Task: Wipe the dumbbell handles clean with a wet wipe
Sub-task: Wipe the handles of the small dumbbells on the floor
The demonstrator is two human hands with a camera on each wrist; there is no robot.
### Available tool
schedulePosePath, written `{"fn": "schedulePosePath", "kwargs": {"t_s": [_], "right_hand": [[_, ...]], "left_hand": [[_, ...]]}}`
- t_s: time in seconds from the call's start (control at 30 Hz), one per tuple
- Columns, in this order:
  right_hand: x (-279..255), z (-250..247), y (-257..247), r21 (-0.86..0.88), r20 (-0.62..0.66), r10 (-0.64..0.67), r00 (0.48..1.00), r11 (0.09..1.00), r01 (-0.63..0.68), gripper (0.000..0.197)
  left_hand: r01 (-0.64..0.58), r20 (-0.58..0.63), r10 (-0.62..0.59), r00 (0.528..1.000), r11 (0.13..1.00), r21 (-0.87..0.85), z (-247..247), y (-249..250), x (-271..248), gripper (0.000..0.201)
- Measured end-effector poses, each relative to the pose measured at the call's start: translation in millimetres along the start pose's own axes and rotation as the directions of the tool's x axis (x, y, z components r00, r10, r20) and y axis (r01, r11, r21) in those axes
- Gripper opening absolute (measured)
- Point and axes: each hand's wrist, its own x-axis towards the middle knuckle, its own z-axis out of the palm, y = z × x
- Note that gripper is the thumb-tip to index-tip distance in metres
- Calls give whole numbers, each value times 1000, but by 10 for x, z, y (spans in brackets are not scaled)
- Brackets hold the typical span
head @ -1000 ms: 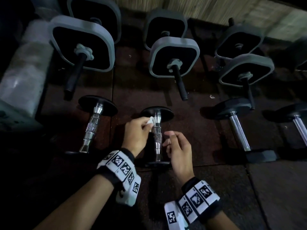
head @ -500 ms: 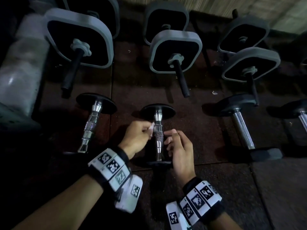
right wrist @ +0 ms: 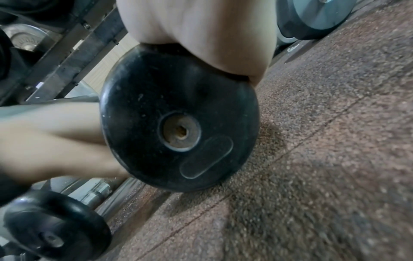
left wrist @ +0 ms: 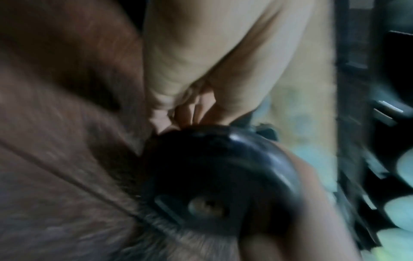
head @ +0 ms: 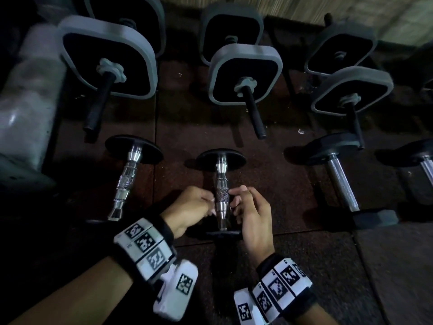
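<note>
The left hand [head: 189, 207] was curled and pinched a small white wipe [head: 212, 200] against the shiny handle [head: 222, 198] of the middle dumbbell [head: 221, 160] on the floor [head: 304, 254]. The right hand [head: 253, 214] curled its fingers round the other side of the handle.

Your left hand [head: 189, 207] sits at lower centre of the head view, fingers curled inward. Your right hand [head: 254, 214] lies just to its right, fingers loosely bent. Both forearms enter from the bottom edge, wrists banded.
</note>
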Motion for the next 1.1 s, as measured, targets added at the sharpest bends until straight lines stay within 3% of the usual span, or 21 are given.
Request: {"fn": "schedulePosePath", "kwargs": {"t_s": [0.17, 0.33, 0.43, 0.57, 0.8, 0.9, 1.1], "right_hand": [[-9, 17, -15, -3, -13, -9, 1000, 1000, 9, 33], [-15, 2, -21, -19, -5, -14, 1000, 1000, 14, 32], [-4, 0, -12, -28, -1, -21, 1000, 999, 21, 33], [-14, 15, -11, -26, 5, -30, 1000, 999, 30, 33], [-5, 0, -2, -4, -15, -25, 1000, 1000, 25, 34], [-17, 45, -21, -8, -2, -29, 1000, 1000, 29, 33], [-17, 29, 1, -21, -22, -39, 999, 999, 38, 34]], "left_hand": [[-135, -155, 115, 981, 982, -128, -56, 215, 300, 24], [-230, -244, 264, 933, 960, 158, -57, 64, 63, 25], [-247, -265, 298, 917, 946, 210, -58, 35, -49, 19], [-212, -198, 210, 958, 977, 8, -25, 132, 61, 28], [-151, -196, 190, 962, 968, 201, 21, -12, -251, 23], [-160, -141, 176, 974, 980, 120, 62, 1, -218, 22], [-61, -131, 65, 989, 998, 33, 49, -84, -356, 28]]}}
